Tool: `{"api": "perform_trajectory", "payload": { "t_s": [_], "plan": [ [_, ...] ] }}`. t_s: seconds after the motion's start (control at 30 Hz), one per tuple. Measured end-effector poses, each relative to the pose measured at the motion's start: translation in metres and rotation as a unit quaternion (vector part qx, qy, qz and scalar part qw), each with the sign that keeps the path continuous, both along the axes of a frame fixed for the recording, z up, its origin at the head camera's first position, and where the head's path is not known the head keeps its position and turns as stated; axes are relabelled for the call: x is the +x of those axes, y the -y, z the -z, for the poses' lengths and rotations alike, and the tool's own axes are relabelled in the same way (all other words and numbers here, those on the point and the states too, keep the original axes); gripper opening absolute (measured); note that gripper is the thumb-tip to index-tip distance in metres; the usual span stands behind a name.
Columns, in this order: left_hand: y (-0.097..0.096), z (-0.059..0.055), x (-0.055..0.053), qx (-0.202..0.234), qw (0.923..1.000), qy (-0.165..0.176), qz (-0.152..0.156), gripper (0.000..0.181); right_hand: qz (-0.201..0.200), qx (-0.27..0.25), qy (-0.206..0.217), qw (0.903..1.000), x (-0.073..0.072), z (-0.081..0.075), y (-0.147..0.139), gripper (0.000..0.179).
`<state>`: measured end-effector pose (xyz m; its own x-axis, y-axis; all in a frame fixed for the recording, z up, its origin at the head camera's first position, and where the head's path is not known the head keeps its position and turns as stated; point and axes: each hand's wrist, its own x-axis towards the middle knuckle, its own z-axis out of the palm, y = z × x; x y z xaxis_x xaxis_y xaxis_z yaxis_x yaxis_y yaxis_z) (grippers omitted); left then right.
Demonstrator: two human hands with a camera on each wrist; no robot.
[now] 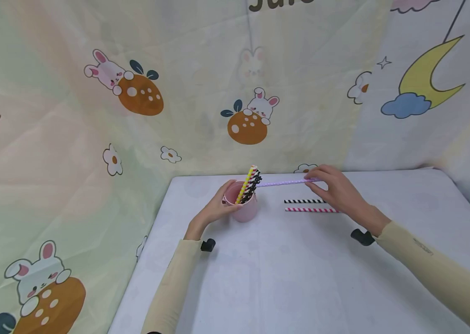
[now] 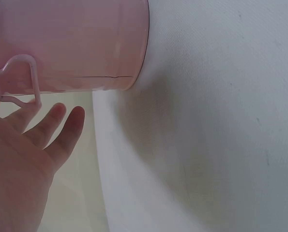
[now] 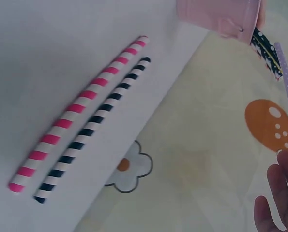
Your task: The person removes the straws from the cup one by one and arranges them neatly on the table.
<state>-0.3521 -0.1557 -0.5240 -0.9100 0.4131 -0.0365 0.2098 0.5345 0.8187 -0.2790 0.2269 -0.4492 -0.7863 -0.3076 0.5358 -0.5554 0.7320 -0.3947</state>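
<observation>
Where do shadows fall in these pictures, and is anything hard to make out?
Head view: soft shadows on the white table beside both sleeves; left wrist view: a broad, soft-edged shadow near the pink bucket; right wrist view: stripes clear on the pink-striped straw and black-striped straw.

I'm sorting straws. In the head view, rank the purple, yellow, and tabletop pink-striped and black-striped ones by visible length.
Purple straw
Pink-striped straw
Black-striped straw
Yellow straw
The right hand hides part of the black-striped one.
</observation>
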Motion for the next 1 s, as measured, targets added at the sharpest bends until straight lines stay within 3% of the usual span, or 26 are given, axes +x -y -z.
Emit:
{"api": "perform_trajectory", "payload": {
  "t_s": [0.2, 0.53, 1.0],
  "plan": [
    [0.0, 0.001, 0.0, 0.0, 1.0, 0.002, -0.003, 0.094, 0.018, -0.022, 0.036, 0.9989, 0.01, 0.015, -0.013, 0.02],
    [0.0, 0.0, 0.001, 0.004, 1.0, 0.008, -0.003, 0.094, 0.044, -0.012, 0.128, 0.9907, 0.028, 0.051, -0.034, 0.022],
    [0.0, -0.002, 0.003, -0.001, 0.9998, 0.018, -0.007, 0.092, 0.061, 0.022, 0.163, 0.9845, 0.041, 0.073, -0.045, 0.02]
  ]
}}
